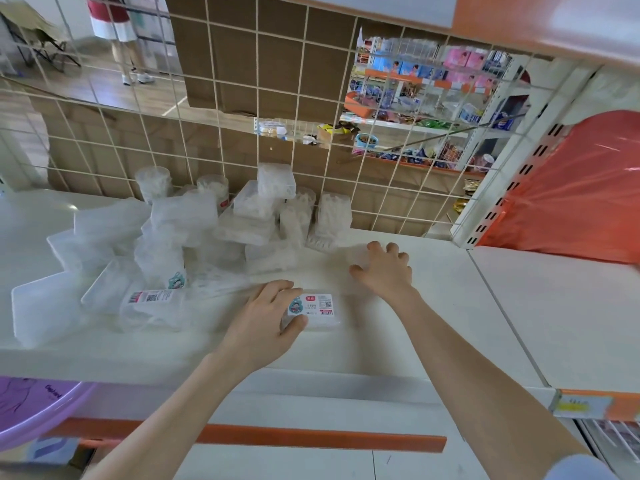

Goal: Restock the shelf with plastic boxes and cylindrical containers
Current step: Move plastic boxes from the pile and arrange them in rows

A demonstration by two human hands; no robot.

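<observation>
White store shelf [450, 323] with a wire grid [304, 98] for a back and brown cardboard [242, 64] hung behind it, that's what the head cam showed. More stocked aisles were visible through the grid.

Only one view, so I'll place everything off the pile of clear plastic boxes [180, 237] that sat jumbled against the grid. A few cylindrical containers [154, 183] stood upright at the back of that pile, right at the wire, and several boxes leaned on each other, so it looked dumped rather than arranged.

Just right of the pile's front edge, the left hand [266, 317] had hold of a flat labelled box [320, 311] lying label-up on the shelf. Thumb was on the near side and the fingers [277, 289] were curled over the far side, pinching it. My guess is it was being slid or squared up on the open stretch of shelf.

Further right of the pile and a bit deeper, the right hand [384, 268] was palm-down with its fingers [393, 249] spread and bent. Something clear and blurry seemed to be under them, but I couldn't tell if it was gripping anything.

Well right of the pile, an orange plastic bag [571, 192] filled the next bay. Below the pile's left end, a purple basin [31, 407] poked out.
</observation>
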